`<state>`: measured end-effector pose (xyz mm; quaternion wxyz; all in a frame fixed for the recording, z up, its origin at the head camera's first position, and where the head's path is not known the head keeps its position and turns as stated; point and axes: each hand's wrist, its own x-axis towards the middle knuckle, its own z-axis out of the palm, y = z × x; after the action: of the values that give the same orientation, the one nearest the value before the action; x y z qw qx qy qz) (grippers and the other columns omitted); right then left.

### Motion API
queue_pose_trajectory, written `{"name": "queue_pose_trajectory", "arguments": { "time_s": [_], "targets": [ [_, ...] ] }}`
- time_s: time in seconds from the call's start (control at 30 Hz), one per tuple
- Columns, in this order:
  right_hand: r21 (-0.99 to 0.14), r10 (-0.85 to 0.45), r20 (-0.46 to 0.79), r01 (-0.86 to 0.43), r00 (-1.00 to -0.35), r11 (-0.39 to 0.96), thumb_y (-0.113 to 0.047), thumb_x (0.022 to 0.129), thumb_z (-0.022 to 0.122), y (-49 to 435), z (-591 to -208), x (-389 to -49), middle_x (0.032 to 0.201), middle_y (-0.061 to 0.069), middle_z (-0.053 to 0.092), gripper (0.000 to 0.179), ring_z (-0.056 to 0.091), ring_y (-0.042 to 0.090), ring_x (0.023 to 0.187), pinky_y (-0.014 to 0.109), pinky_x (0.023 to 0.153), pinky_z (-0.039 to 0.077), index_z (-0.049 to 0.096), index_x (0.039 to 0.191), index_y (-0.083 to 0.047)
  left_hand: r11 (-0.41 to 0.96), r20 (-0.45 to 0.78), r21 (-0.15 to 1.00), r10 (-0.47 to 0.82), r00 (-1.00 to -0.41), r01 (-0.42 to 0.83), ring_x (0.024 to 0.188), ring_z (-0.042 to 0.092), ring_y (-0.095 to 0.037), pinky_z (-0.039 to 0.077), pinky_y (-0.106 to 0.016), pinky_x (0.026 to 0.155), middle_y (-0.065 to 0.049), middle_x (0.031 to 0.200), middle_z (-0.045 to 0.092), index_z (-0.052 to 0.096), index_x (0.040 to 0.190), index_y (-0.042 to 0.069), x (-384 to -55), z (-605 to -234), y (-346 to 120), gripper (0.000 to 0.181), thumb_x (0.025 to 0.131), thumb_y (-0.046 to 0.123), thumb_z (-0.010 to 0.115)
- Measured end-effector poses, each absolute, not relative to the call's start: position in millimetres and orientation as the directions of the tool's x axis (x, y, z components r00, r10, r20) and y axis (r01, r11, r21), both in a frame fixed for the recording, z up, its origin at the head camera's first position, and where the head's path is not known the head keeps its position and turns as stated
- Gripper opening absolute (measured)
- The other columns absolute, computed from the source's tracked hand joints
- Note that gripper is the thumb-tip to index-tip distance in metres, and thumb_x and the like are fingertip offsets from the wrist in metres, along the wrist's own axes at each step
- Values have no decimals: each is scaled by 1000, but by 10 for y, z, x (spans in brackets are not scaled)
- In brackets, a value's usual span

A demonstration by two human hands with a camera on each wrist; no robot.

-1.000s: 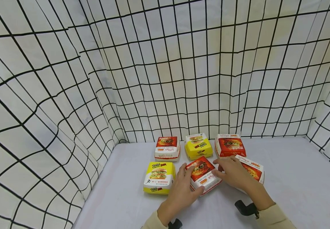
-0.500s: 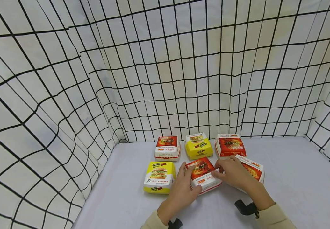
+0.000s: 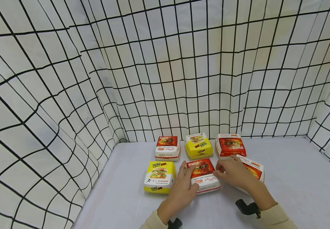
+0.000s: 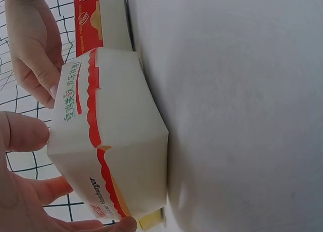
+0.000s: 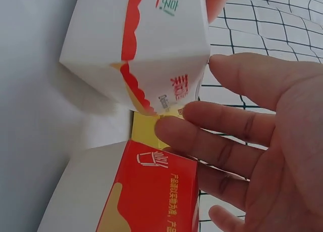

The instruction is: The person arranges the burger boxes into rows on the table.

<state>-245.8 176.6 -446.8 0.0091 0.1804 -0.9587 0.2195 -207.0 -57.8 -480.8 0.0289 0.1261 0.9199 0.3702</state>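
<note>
With twelve pointing away from the person, the left hand (image 3: 180, 189) sits at eight o'clock and holds the middle box (image 3: 207, 178) — thumb at the near corner, fingers along the side — while the right hand (image 3: 235, 171), towards three, touches the opposite side with fingers extended, not clasping. The box rests on the white table (image 3: 110, 197) between them. Light, even pressure from both sides should guide it without denting the thin card. At nine stands the near yellow box (image 3: 159, 178); at three the tilted box (image 3: 252, 171), partly hidden behind the right hand, leaves little elbow room. Farther off, at eleven, twelve and one, three more boxes — red-and-white (image 3: 167, 149), yellow (image 3: 198, 146), red (image 3: 231, 146) — limit forward sliding.
</note>
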Motion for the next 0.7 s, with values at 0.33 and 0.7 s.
{"name": "queue_pose_trajectory", "arguments": {
  "time_s": [0.33, 0.7],
  "targets": [
    [-473, -321, 90, -324, -943, 819, -44, 89, 77, 1802, -4480, -2450, 102, -5, 71, 69, 63, 23, 112, 67, 115, 26, 53, 147, -16, 694, 62, 689, 233, -971, 211, 150, 35, -38, 34, -67, 115, -14, 170, 21, 34, 159, 22, -2081, -4827, -566, 66, 101, 44, 56],
    [-451, -341, 40, -322, -939, 833, -48, 86, 78, 1761, -4486, -2453, 96, -9, 71, 67, 64, 21, 111, 69, 117, 23, 58, 145, -22, 714, 43, 670, 235, -971, 203, 150, 38, -36, 36, -64, 115, -12, 169, 24, 30, 162, 22, -2085, -4821, -562, 68, 103, 46, 55]
  ]
}}
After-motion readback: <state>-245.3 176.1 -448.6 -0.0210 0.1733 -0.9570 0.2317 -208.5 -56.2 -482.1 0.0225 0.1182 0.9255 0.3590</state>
